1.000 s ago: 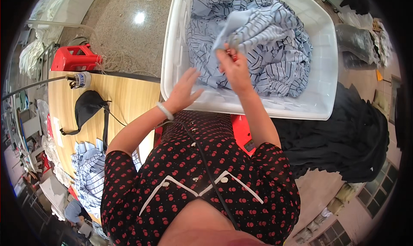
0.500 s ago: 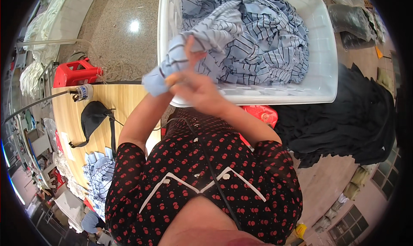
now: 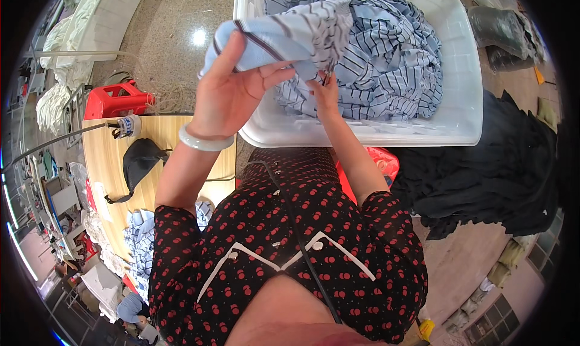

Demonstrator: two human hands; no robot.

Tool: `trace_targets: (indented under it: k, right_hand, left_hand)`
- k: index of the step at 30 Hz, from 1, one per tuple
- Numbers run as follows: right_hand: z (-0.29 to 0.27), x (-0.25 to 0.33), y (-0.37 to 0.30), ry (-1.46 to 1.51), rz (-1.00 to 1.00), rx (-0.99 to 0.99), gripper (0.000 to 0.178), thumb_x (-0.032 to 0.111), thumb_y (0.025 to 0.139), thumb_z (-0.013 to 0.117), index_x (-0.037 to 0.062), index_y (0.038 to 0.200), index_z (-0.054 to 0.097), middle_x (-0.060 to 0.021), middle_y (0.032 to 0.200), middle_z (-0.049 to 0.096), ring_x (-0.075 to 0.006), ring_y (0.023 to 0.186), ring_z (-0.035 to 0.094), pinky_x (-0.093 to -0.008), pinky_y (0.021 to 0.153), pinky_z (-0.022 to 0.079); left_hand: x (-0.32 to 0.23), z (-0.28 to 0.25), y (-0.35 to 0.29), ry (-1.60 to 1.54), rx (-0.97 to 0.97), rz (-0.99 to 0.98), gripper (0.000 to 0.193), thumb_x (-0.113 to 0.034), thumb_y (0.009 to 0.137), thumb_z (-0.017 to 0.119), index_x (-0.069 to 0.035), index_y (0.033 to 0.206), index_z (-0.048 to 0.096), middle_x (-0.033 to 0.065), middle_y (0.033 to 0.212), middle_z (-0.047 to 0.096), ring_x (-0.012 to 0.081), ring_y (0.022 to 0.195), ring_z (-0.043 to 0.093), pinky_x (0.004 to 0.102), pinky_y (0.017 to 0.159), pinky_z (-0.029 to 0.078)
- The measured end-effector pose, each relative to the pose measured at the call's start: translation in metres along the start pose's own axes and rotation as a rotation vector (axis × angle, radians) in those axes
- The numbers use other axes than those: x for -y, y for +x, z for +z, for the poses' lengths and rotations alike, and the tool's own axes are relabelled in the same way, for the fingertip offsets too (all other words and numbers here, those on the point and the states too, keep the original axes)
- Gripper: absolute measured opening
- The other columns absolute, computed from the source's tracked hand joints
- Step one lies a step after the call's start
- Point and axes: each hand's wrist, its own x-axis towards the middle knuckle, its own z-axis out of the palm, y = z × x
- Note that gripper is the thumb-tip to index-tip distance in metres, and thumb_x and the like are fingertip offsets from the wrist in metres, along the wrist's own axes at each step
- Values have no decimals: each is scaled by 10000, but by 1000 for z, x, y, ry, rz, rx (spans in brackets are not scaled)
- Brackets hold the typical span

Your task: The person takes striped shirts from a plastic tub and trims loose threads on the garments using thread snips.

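My left hand [image 3: 226, 101], with a pale bangle [image 3: 205, 142] at its wrist, holds up a piece of light blue striped cloth [image 3: 266, 41]. The thumb presses on the near face of the cloth and the other fingers curl under it. One end of the cloth is gathered and hangs toward the bin. Just below that gathered end is my right hand [image 3: 327, 97], its fingers pinched together around something small and dark that I cannot make out. A heap of the same striped cloth [image 3: 389, 56] fills the white plastic bin [image 3: 362, 134] in front of me.
To the left stands a wooden table [image 3: 181, 158] with a black pouch [image 3: 142, 168], a roll [image 3: 128, 126] and striped cloth [image 3: 140, 231]. Behind it is a red stool [image 3: 118, 98]. A red object [image 3: 380, 161] sits under the bin. Black cloth [image 3: 477, 164] lies piled at right.
My hands have moved apart: the left has turned palm up and raised the cloth, the right has shifted right, below its gathered end. The cloth is now spread flatter.
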Motion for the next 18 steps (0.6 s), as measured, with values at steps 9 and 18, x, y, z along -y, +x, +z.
trace_targets:
  k: [9,18]
  right_hand:
    - [-6,96,-16,230,-257,-16,93,161,755,595,71,755,571,39,622,520,-26,480,422,-177,403,292]
    - [-50,93,-27,-270,-127,181,246,138,708,635,45,916,545,51,569,435,-27,450,400,-169,391,321]
  left_hand:
    - [-48,39,-35,-198,419,258,513,-372,875,316,-74,1283,228,159,1318,238,318,1213,243,472,875,376]
    - [-45,-151,-44,-649,-495,357,476,-304,905,205,121,1003,394,257,1065,459,419,1034,419,489,908,356]
